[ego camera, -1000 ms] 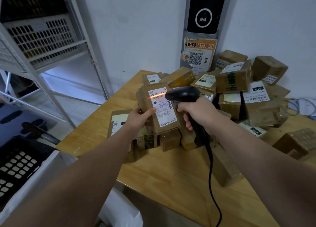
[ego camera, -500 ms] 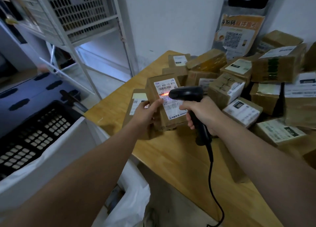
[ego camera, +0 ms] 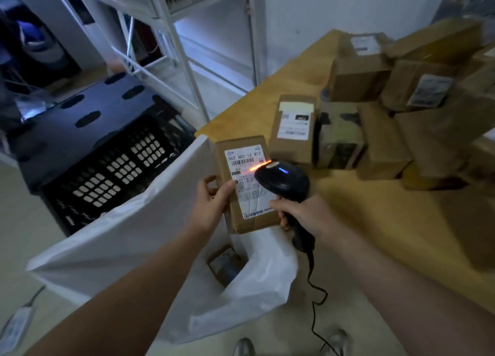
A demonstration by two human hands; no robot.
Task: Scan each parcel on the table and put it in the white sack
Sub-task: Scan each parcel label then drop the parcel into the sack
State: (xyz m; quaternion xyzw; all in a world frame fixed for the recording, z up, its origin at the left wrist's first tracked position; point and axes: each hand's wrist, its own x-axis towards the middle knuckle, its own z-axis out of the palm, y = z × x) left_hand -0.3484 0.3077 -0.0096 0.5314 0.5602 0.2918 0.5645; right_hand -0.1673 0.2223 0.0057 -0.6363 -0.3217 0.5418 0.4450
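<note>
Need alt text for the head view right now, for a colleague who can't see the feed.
The left hand holds a labelled parcel above the open white sack while the right hand aims a black scanner, its orange beam across the label's barcode. More brown parcels crowd the wooden table; one parcel lies in the sack.

Brown cardboard parcel with white label, held tilted above the open white plastic sack; further brown parcels are piled on the wooden surface.

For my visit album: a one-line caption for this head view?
Left hand holds brown cardboard parcel over white sack; right hand aims black scanner.
</note>
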